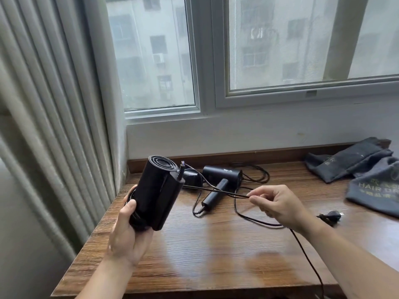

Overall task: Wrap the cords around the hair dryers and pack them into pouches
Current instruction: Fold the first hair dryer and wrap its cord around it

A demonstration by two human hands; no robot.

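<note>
Hair dryer (pixel 158 195), black with its handle folded against the barrel, is held tilted above the left end of the wooden table (pixel 216 255). The left hand (pixel 127 238) grips its lower end, thumb curled over the near side and fingers wrapped behind. Its cord (pixel 216 190) leaves the upper end as a doubled strand and runs to the right hand (pixel 278 206), which pinches it between thumb and forefinger, the other fingers loosely curled. A second hair dryer (pixel 222 173) lies on the table near the wall under the window (pixel 280 50), handle unfolded toward the person and its own cord (pixel 259 175) in loose loops beside it. Two grey pouches (pixel 349 160) (pixel 375 190) lie limp and crumpled at the far right, the nearer one overlapping the other. Both dryers are outside them, and whether anything is inside cannot be told. A plug (pixel 332 214) lies just beyond the right wrist. The table's left edge runs beside the curtain (pixel 43 126). One black cord passes under the right forearm and drops over the near edge. Bare wood lies between the hands and that edge.
</note>
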